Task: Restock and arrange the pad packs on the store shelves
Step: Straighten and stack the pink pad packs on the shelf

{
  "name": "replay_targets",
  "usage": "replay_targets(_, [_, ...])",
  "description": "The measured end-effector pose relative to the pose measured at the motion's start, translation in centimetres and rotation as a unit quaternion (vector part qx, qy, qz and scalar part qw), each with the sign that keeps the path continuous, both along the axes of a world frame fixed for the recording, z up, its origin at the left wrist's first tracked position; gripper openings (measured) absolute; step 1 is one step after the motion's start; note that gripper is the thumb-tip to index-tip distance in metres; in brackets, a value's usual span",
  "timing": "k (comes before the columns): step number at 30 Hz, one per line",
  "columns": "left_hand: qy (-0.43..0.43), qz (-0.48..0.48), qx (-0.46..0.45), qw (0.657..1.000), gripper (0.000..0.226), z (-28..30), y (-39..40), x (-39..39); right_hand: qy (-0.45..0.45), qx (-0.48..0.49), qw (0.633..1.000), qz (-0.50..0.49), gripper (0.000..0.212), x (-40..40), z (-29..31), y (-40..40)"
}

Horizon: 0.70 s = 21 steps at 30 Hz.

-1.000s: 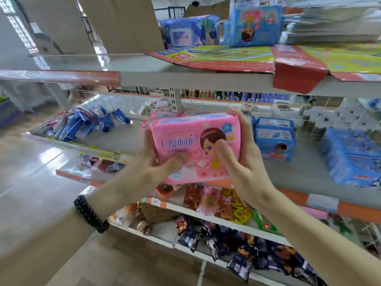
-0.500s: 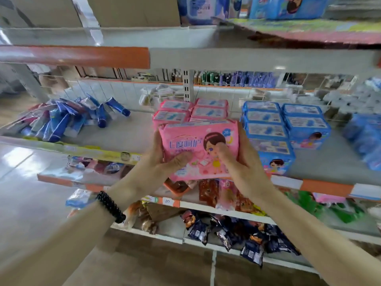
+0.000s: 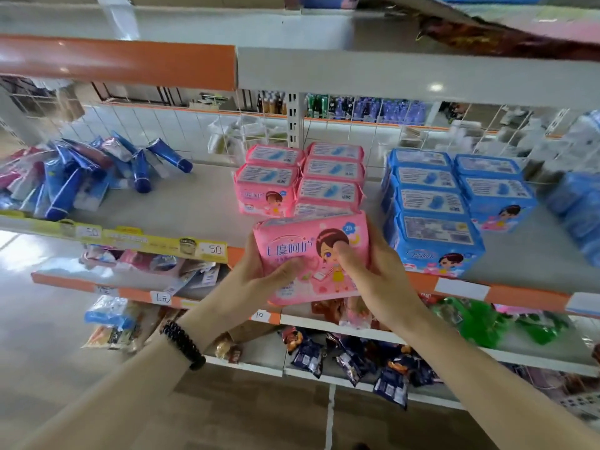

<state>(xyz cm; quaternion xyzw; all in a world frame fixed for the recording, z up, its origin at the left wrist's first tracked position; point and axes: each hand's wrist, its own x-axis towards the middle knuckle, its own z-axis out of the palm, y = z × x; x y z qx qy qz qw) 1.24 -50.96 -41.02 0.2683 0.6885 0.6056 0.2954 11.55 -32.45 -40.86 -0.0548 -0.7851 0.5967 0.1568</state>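
Pink pad pack (image 3: 313,254) hangs at the shelf (image 3: 207,203) lip, front of the right pink row (image 3: 331,180) — both hands clamp it, left hand (image 3: 259,280) and right hand (image 3: 376,280), thumbs pressed on its face, fingers curled behind. Best play: level it, slide it straight back against that row — keeping it square

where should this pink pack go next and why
Probably ease the pink pack, held by the left hand and right hand, forward and down onto the shelf at the front of the right pink row; that row's front pack sits just behind it, and blue packs fill the neighbouring space.
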Motion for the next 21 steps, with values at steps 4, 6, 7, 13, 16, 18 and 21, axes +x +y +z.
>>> replay_targets(4, [0.026,0.042,-0.020,0.999,0.060,-0.4,0.9,0.1,-0.011,0.036,0.999,0.016,0.048,-1.1,-0.1,1.4])
replay_targets(6, [0.038,0.067,-0.025,0.997,0.058,-0.3,1.1,0.0,-0.031,0.036,0.998,0.033,0.050,-1.7,-0.1,2.0])
replay_targets(7, [0.050,0.074,-0.034,0.995,0.054,-0.3,1.1,-0.1,-0.037,0.030,0.998,0.049,0.050,-1.9,-0.1,2.3])
replay_targets(13, [0.069,0.146,-0.063,0.985,0.056,-0.3,0.0,-0.7,-0.039,0.068,0.992,0.097,0.034,-3.4,-0.2,2.8])
replay_targets(16, [0.093,0.182,-0.094,0.974,0.063,-0.1,-1.1,-1.8,-0.056,0.096,0.989,0.099,0.032,-4.8,-0.1,2.2])
replay_targets(18, [0.093,0.197,-0.091,0.972,0.067,0.3,-1.9,-3.1,-0.059,0.101,0.988,0.104,0.037,-6.0,0.3,1.6])
replay_targets(21, [0.128,0.202,-0.107,0.965,0.082,0.8,-3.3,-6.0,-0.071,0.119,0.984,0.114,0.060,-8.6,0.5,0.8])
